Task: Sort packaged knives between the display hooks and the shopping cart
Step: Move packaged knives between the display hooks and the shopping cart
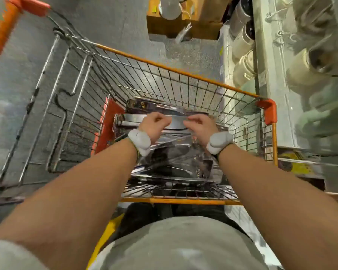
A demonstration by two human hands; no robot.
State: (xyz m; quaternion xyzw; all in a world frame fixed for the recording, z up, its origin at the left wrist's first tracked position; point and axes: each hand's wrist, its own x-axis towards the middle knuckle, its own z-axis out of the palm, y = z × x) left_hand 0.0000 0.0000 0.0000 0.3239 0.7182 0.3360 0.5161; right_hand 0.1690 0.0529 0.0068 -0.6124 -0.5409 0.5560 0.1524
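Left hand (155, 124) and right hand (198, 126) pinch a knife pack (177, 123), seemingly one; slick packs (176, 152) beneath could slide.

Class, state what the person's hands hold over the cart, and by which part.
Both hands, left hand and right hand, pinch one clear-plastic packaged knife by its opposite ends.

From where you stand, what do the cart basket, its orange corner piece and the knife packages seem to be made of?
The shopping cart's wire basket looks like bare metal: thin, grey, glinting rods. The orange corner guard seems moulded plastic, smooth and matte. The glossy knife packages appear to be clear plastic over dark card, judging by their reflections; motion blur leaves this unsure.
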